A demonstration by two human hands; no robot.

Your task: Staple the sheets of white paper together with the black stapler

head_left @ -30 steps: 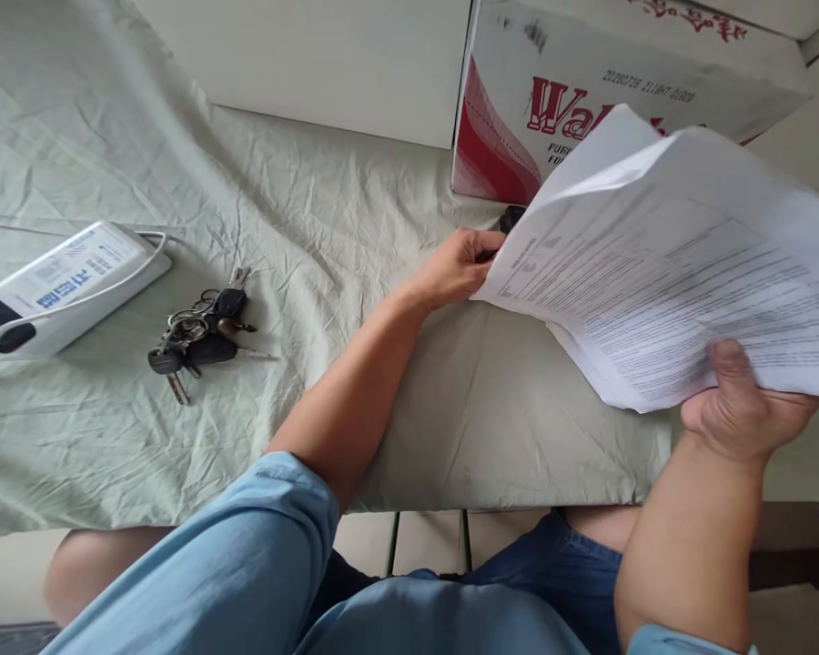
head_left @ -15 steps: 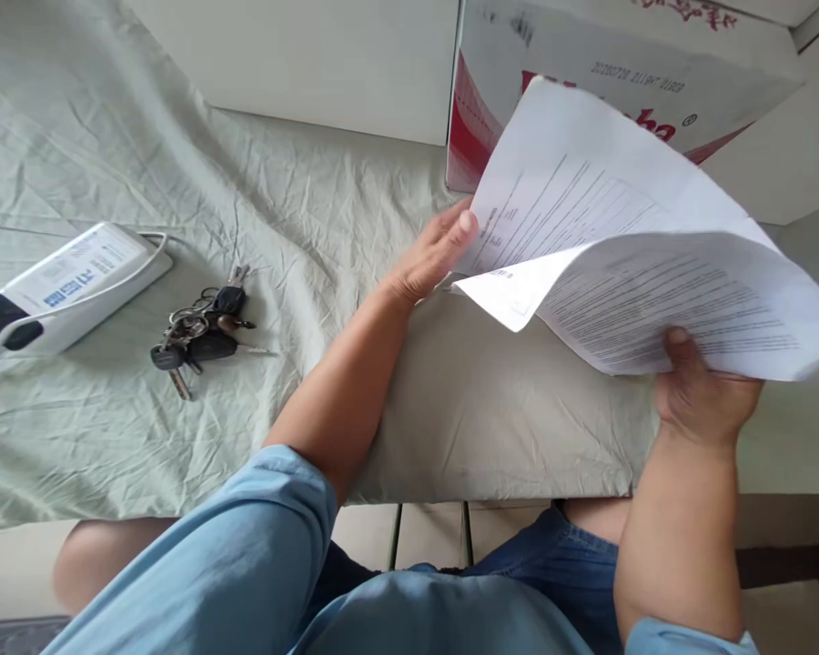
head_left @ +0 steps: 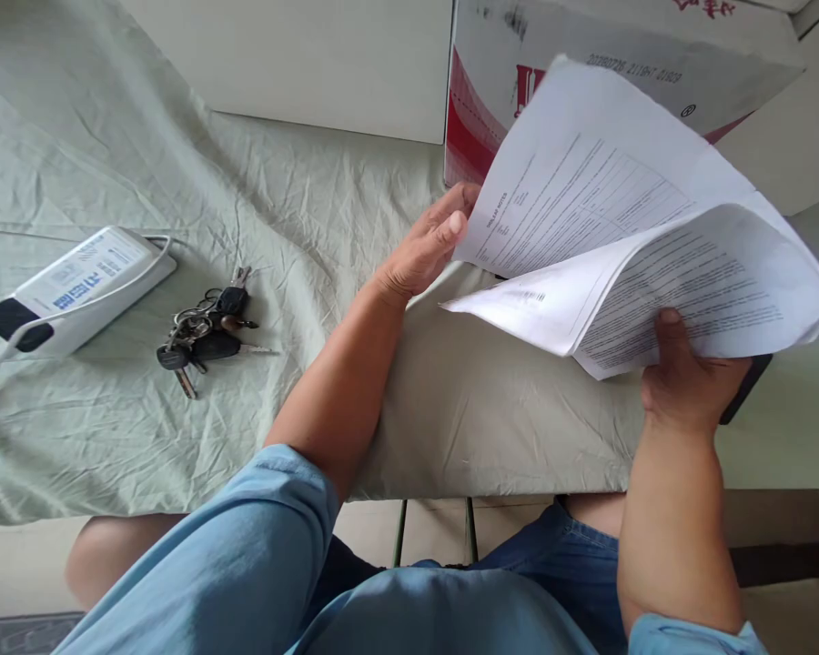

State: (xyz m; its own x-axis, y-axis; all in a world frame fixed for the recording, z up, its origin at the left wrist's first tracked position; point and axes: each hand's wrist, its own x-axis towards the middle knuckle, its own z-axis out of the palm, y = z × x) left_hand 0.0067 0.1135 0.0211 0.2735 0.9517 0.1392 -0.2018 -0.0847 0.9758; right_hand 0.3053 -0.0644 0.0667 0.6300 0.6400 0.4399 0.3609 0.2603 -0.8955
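Observation:
Several printed sheets of paper (head_left: 580, 196) are held up over the cloth, with part of the stack curled over toward the right. My right hand (head_left: 696, 377) grips the lower right of the curled sheets, thumb on top and fingers hidden underneath. At the left edge of the back sheet is my left hand (head_left: 429, 241), its thumb by the margin and its fingertips partly behind the paper. Part of a dark flat object (head_left: 747, 391) shows just beyond my right hand.
A bunch of keys (head_left: 208, 332) and a white device with a cable (head_left: 85, 287) lie at the left on the pale green cloth (head_left: 328, 209). Behind the sheets stands a white and red carton (head_left: 474, 123). A white panel (head_left: 300, 64) borders the back.
More sheets have folded over toward the right, exposing more of the back page's text. My right hand has shifted slightly left and up, and the dark flat object now shows beside it.

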